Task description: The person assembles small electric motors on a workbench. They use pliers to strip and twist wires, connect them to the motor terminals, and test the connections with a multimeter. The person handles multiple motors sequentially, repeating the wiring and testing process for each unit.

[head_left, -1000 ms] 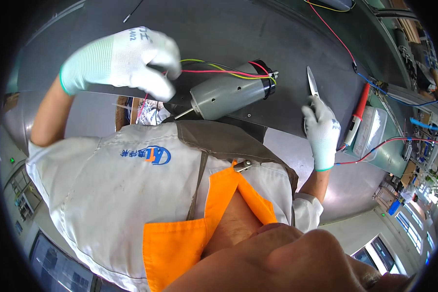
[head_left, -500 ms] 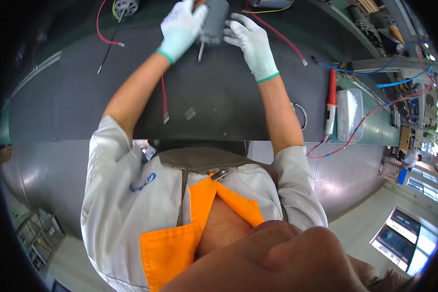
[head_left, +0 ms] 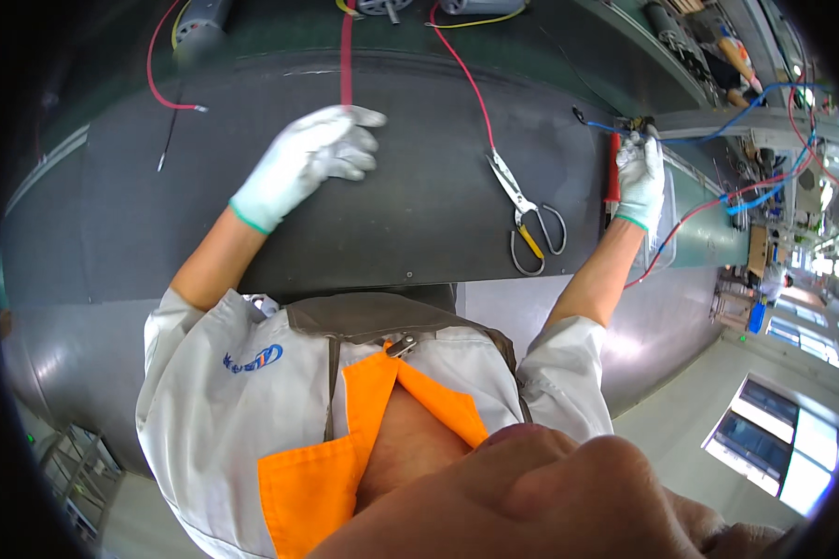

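Observation:
My left hand (head_left: 319,155), in a white glove with a green cuff, is over the dark mat with its fingers bent. The free end of a flat red lead (head_left: 347,56) disappears at its fingers; the lead runs straight up to a grey motor (head_left: 382,6) at the far edge. At the right, my gloved right hand (head_left: 640,177) is closed over a clear plastic box (head_left: 669,244), beside a red-handled tool (head_left: 613,168). Whatever its fingers hold is hidden. Scissors (head_left: 511,186) with silver blades and a part-yellow handle lie between the hands.
Another grey motor (head_left: 203,20) with red and black leads is at the far left. A third motor (head_left: 480,6) stands far right of centre, its red lead (head_left: 471,79) reaching the scissors. Blue and red cables (head_left: 692,216) cross the right side by a metal frame.
My left hand has left the grey motor, which now sits at the far edge, and moved nearer to me with the red lead. My right hand has swung right to the plastic box, uncovering the scissors.

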Demonstrator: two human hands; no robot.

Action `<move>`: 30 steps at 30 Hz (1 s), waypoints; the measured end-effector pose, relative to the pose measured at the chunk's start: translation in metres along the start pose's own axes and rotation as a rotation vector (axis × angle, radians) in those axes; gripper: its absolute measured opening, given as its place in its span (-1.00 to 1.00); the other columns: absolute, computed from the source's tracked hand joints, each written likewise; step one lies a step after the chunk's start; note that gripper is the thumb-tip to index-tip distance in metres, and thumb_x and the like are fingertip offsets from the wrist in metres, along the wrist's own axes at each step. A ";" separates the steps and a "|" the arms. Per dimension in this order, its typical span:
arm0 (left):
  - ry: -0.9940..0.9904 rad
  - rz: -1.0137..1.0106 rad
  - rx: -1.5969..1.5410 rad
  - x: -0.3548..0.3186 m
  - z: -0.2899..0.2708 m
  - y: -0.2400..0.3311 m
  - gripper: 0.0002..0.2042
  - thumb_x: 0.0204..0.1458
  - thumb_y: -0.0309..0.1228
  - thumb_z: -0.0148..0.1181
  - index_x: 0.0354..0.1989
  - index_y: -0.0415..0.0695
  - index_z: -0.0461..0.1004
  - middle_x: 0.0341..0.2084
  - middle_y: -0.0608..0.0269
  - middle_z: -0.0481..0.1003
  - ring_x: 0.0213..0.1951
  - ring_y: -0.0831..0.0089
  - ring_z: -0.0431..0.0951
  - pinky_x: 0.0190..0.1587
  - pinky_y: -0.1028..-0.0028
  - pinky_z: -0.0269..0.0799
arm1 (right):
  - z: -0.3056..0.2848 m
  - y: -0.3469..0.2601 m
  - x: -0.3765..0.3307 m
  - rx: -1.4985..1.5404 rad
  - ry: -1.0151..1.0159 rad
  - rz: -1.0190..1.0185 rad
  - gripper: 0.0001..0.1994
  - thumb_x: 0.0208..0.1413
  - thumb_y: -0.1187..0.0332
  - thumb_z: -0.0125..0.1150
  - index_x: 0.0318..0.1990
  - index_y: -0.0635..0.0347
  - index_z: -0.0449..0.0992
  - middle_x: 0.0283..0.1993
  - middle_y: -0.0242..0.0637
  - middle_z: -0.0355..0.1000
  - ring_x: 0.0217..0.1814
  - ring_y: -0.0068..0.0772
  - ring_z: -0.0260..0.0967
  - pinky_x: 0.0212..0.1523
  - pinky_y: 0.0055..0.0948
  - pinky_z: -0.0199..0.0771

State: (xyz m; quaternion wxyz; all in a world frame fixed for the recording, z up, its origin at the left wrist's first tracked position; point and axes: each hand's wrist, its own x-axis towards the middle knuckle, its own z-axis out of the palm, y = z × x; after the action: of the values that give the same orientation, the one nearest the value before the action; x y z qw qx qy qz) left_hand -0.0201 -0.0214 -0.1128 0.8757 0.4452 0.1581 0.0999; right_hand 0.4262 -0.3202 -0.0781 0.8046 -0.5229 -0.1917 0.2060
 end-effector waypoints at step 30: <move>0.089 0.211 -0.227 0.032 0.055 0.003 -0.69 0.37 -0.29 0.11 0.08 -0.30 0.53 -0.15 0.12 0.63 -0.17 0.43 0.66 -0.10 0.43 0.60 | 0.250 0.086 -0.154 0.072 -0.608 0.181 -0.12 0.19 0.20 0.41 0.51 0.40 0.03 0.11 0.00 0.50 -0.33 -0.29 0.59 -0.49 -0.46 0.56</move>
State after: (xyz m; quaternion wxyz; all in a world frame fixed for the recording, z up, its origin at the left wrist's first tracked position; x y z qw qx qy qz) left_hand 0.0298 -0.0508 -0.0862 0.8972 0.3526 0.1365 0.2282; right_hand 0.1538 -0.1795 -0.0769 0.7067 -0.4236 -0.3688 0.4304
